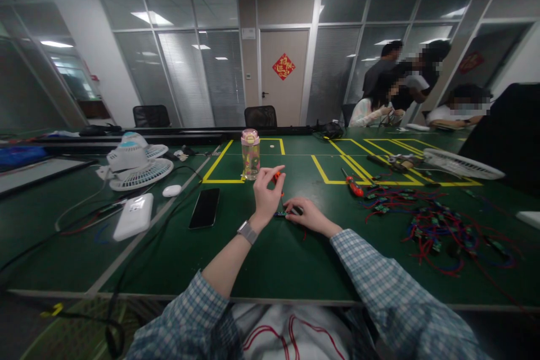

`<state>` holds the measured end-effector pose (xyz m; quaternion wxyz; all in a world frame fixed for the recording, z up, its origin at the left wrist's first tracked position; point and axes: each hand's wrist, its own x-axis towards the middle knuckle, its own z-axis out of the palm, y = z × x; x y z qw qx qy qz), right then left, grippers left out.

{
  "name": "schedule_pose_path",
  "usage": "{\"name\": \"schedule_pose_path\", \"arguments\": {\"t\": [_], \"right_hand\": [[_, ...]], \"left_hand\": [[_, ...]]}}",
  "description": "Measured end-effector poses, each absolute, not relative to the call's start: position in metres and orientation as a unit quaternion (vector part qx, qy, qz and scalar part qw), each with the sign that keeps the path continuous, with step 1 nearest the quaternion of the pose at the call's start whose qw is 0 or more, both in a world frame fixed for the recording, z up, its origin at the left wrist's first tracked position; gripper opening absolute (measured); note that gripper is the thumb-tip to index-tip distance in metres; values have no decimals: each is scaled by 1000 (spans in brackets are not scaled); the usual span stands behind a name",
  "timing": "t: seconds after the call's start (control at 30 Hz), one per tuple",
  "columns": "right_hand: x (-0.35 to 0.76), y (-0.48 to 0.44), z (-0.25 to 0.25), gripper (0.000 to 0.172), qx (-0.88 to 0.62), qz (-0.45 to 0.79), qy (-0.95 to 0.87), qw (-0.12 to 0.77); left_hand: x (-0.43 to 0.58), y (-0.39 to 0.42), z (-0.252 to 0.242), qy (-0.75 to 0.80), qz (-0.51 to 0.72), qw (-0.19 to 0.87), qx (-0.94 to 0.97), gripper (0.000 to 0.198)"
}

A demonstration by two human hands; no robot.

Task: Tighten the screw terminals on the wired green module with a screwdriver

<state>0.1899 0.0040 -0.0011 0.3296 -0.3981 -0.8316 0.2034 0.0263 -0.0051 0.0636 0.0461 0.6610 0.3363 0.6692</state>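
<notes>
Fingers closed, my left hand point(268, 196) grips a small screwdriver point(276, 178) by its red-and-black handle, its shaft pointing down. Below it a small green circuit board point(280, 214) lies on the table, at or close to the screwdriver's tip; whether they touch I cannot make out. My right hand point(307, 216) rests on the table with its fingertips pinched on the board's right edge. A short red wire shows beneath that hand. Farther right lies a second red-handled screwdriver point(354, 186), near a tangled heap of wired circuit boards point(439, 230).
Left of my hands are a black phone point(205, 208), a white power bank point(134, 216), a white mouse-like item point(171, 190) and white fans point(141, 173). A pink-lidded bottle point(250, 154) stands just beyond my left hand. Several people point(379, 104) are at the far right.
</notes>
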Motion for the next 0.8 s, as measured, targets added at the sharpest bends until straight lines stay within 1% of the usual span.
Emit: {"name": "schedule_pose_path", "arguments": {"t": [0.1, 0.2, 0.27, 0.33, 0.5, 0.67, 0.8], "right_hand": [[190, 3, 0, 4, -398, 205, -831, 331], [189, 3, 0, 5, -395, 203, -833, 330], [190, 4, -1, 5, -393, 200, -835, 329], [190, 4, -2, 5, -391, 197, -837, 329], [190, 4, -1, 5, -392, 202, -836, 327], [190, 3, 0, 5, -395, 202, -834, 327], [189, 3, 1, 5, -398, 202, -833, 327]], "left_hand": [[26, -4, 62, 339, 666, 48, 663, 20], [26, 0, 58, 329, 659, 80, 671, 29], [26, 1, 55, 325, 658, 104, 672, 31], [27, 2, 55, 328, 657, 106, 670, 30], [27, 0, 58, 336, 661, 66, 667, 24], [26, -2, 60, 349, 651, 51, 672, 16], [26, -2, 59, 340, 648, 70, 678, 24]]}}
